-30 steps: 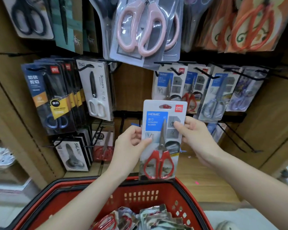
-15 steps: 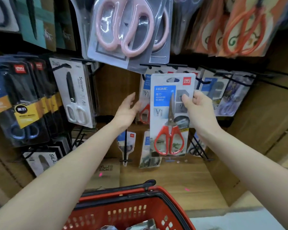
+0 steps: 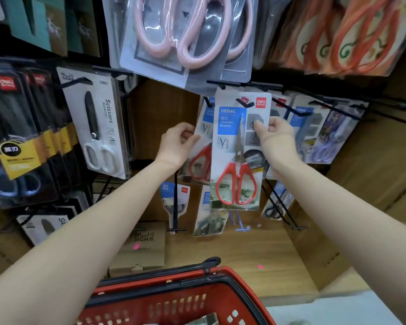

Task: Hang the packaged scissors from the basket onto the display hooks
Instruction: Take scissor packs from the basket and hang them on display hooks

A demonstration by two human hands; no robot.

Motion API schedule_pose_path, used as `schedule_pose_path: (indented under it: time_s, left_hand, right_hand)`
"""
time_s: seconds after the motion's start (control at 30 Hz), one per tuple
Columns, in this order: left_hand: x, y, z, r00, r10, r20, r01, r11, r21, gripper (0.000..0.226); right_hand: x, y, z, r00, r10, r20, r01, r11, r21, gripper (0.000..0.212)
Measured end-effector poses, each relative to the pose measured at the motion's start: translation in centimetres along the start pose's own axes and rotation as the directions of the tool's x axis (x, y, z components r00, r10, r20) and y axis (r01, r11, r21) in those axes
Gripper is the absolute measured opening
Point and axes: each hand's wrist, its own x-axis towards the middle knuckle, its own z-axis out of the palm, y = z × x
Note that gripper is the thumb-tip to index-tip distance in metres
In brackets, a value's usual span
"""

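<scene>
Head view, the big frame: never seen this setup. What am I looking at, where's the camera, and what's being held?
There is no robot here. A person wears a wide-angle camera on the head, looking forward and down, so both bare arms reach in from the bottom of the picture. The scene is a shop display wall of black hooks hung with scissor packs.

The right hand pinches the right edge of a red-handled packaged scissors. The pack's top hole is at the tip of a display hook; it looks threaded on, but I cannot be sure. The left hand pinches the edge of a similar hanging pack just behind it.

Below is the red basket. Its contents are mostly out of frame.
</scene>
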Motion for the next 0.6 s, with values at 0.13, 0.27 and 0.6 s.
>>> schedule_pose_path:
  time_s: [0.13,0.27,0.6]
  left_hand:
    - [0.1,0.1,-1.2,0.996,0.091,-0.021,-0.089,0.994,0.07,0.021]
    - [0.1,0.0,-1.3,0.994,0.106,-0.009,-0.104,0.988,0.114,0.025]
    - [-4.9,0.4,-4.0,0.985,0.15,0.088,-0.167,0.956,0.242,0.015]
  right_hand:
    - [1.8,0.4,1.9,0.996,0.075,-0.046,-0.077,0.996,-0.045,0.02]
    - [3.2,0.4,2.8,0.985,0.157,-0.072,-0.158,0.987,-0.016,0.02]
    - [0.0,1.3,1.5,0.997,-0.059,-0.043,0.039,0.926,-0.374,0.031]
